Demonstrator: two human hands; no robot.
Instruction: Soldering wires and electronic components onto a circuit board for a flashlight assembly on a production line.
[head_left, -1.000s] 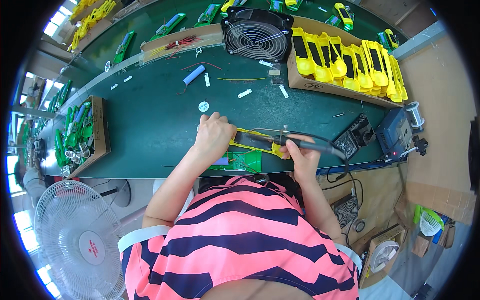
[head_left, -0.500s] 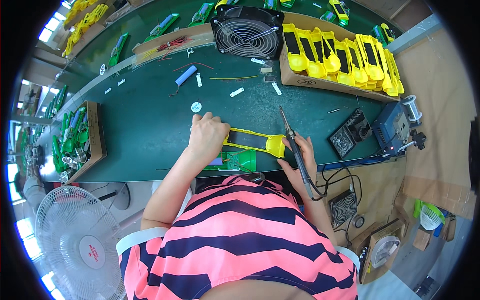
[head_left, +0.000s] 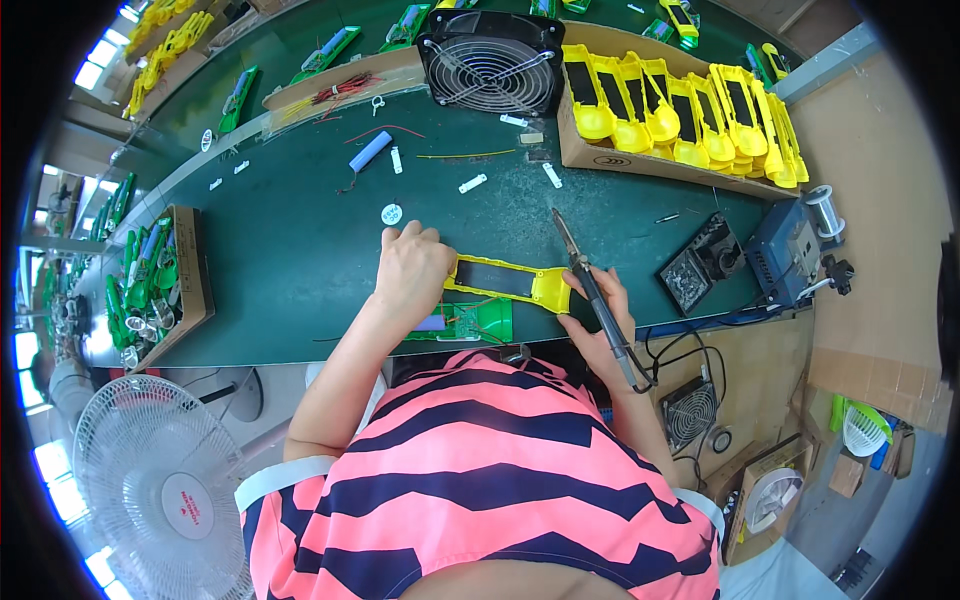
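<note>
My left hand (head_left: 413, 268) is closed, gripping the left end of a yellow plastic casing (head_left: 550, 290) with a dark panel in its middle. In my right hand (head_left: 604, 318) lies a soldering iron (head_left: 588, 282), its tip pointing up and away over the table. The right fingers and thumb also reach the casing's wide right end. Just below the casing, near the table's front edge, sits a green casing (head_left: 493, 319) with a circuit board, wires and a blue-purple battery cell (head_left: 430, 323). My left fingertips are partly hidden behind the hand.
A carton of yellow casings (head_left: 640, 165) stands at the back right, beside a black fan (head_left: 490, 65). To the right are a soldering iron stand (head_left: 700, 265) and a blue soldering station (head_left: 785, 255). A carton of green casings (head_left: 190, 270) is on the left. A loose battery cell (head_left: 371, 151) lies behind.
The soldering iron has shifted slightly, its tip moving a little left and its handle end turning down and right. The left hand and yellow casing have barely moved.
</note>
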